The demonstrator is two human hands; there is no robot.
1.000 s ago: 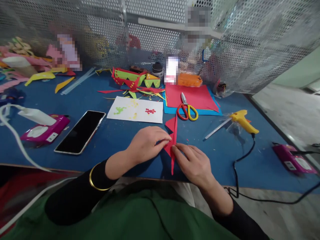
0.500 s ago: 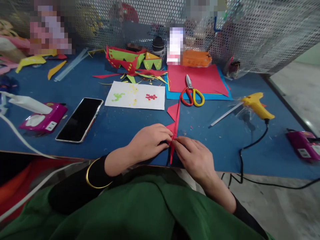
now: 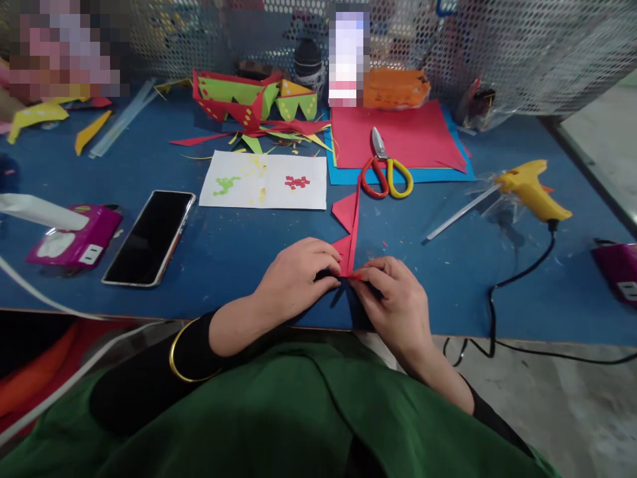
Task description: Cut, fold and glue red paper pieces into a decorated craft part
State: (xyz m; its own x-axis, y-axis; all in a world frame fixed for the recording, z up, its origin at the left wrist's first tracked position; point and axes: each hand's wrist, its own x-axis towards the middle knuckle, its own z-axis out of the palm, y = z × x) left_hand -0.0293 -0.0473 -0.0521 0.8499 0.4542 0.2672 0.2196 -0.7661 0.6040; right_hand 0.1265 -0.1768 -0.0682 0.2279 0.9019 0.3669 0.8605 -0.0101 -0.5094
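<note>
A folded strip of red paper (image 3: 353, 229) with pointed shapes along its left side lies on the blue table near its front edge. My left hand (image 3: 298, 273) is closed on the strip's left side, close to its lower end. At that lower end, my right hand (image 3: 393, 299) pinches the red paper between thumb and fingers. Just beyond the strip's far end rest scissors (image 3: 381, 166) with one red and one yellow handle. The white paper (image 3: 263, 180) with small green, yellow and red cut pieces sits to the left of the strip.
Behind are red sheets (image 3: 391, 136), paper masks (image 3: 239, 99) and a phone standing upright (image 3: 346, 60). A black phone (image 3: 150, 238) and a purple box (image 3: 79, 236) lie left. A yellow glue gun (image 3: 537, 189) with a black cable lies right.
The red strip's lower end, which pointed towards me, is now bent to the right in my right hand. My right hand has risen slightly. The view has shifted a little.
</note>
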